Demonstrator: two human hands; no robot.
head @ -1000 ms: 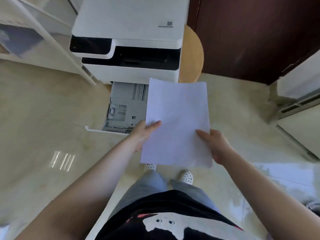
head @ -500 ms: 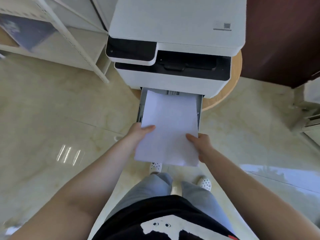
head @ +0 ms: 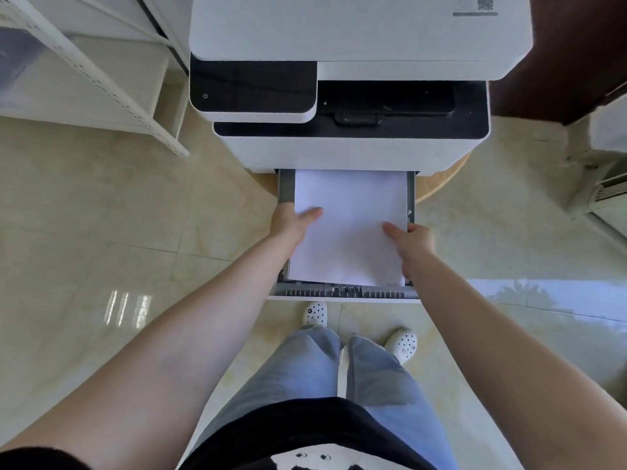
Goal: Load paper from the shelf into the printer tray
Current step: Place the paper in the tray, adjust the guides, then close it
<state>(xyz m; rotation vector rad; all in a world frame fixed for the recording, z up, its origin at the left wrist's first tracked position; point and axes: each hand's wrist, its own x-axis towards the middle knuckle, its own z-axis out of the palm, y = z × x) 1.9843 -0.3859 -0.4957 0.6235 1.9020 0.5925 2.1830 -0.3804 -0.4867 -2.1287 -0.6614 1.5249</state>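
- A person stands over a white printer (head: 356, 28) with its tray (head: 346, 292) pulled out, lowering a stack of paper (head: 349, 225) into it.
- The paper lies within the tray walls, its far edge at the mouth of the printer body and its near edge just short of the tray's front rail.
- The left hand (head: 291, 222) holds the stack's left edge, thumb on top and fingers hidden beneath; the grip is closed on the sheets.
- The right hand (head: 412, 240) clasps the right edge the same way, thumb lying across the top sheet.
- The step in hand appears to be seating the stack; whether it already rests flat on the tray floor cannot be told.
- Next, by the look of it: free the fingers from under the sheets, square the stack against the guides, then push the tray home.
- Half a second earlier the paper hung higher and overshot the tray's near end; now it has dropped inside, and the view has closed in on the printer.
- A white shelf (head: 101, 79) stands at left on the tiled floor (head: 101, 249).
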